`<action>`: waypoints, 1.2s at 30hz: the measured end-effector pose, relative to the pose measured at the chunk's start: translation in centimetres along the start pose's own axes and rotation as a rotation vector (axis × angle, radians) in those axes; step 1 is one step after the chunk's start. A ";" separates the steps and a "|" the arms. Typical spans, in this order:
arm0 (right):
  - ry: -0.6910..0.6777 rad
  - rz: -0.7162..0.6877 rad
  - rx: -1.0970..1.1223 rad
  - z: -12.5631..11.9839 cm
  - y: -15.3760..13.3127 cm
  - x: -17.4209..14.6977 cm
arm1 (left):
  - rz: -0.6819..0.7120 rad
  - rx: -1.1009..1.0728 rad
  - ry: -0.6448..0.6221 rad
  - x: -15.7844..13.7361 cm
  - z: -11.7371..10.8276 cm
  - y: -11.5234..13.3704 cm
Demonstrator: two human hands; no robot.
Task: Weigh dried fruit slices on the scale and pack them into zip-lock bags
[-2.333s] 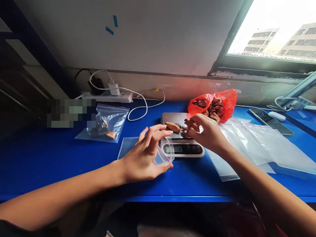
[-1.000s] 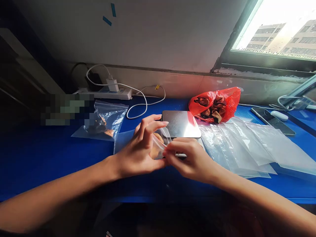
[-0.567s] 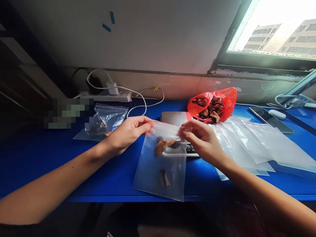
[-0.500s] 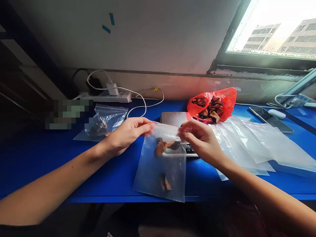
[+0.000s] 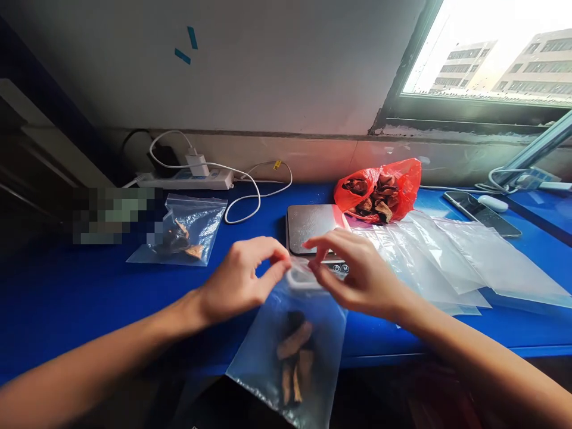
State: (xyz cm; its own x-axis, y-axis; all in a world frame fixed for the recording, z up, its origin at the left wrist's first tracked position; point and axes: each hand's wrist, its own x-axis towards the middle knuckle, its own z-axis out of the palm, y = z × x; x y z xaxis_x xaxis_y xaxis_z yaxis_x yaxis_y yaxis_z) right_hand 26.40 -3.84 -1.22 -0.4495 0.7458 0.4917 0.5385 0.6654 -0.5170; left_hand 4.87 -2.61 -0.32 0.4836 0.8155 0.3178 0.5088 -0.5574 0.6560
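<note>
A clear zip-lock bag (image 5: 324,322) hangs over the front edge of the blue table, with several brown dried slices (image 5: 295,357) lying low inside it. My left hand (image 5: 243,275) pinches the bag's top edge between thumb and forefinger. Close beside it, my right hand (image 5: 357,274) has thumb and a finger closed at the same edge, its forefinger lifted. Behind the hands sits a kitchen scale (image 5: 306,229) with a bare metal plate, its front partly covered by the bag and my right hand.
An open red plastic bag (image 5: 409,185) of dried slices stands behind the scale. Flat zip-lock bags (image 5: 460,256) overlap at right, near a phone (image 5: 478,211). A filled zip-lock bag (image 5: 196,220) lies at left. Behind it are a power strip (image 5: 218,179) and white cable (image 5: 257,196).
The bag has come down and towards me, and its slices have dropped to the lower part. My hands have moved closer together, baring more of the scale's plate.
</note>
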 end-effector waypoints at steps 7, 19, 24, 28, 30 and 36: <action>-0.186 -0.041 -0.050 0.7 -1.0 -0.6 | 0.139 0.057 -0.025 -1.0 1.0 0.8; -0.057 -0.115 -0.085 0.3 -0.7 0.1 | 0.225 0.082 0.094 -0.3 0.0 1.0; 0.101 -0.131 -0.138 -0.5 0.4 0.8 | 0.076 0.098 0.242 0.7 -2.4 0.5; 0.188 -0.169 -0.225 -1.4 1.9 1.0 | 0.028 0.078 0.354 1.1 -5.0 -0.4; 0.287 -0.138 -0.262 -2.7 3.4 0.7 | -0.016 0.035 0.424 1.4 -6.7 -1.2; 0.636 0.336 -0.261 -8.9 10.3 -0.2 | -0.133 0.052 0.426 2.0 -10.1 -5.0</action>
State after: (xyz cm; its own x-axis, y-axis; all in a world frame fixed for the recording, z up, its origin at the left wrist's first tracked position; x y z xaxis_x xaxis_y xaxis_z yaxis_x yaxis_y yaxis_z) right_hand 38.39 2.61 -0.45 0.2231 0.6919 0.6867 0.7601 0.3176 -0.5670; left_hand -3.92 3.42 3.94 0.0805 0.8658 0.4939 0.5870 -0.4417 0.6785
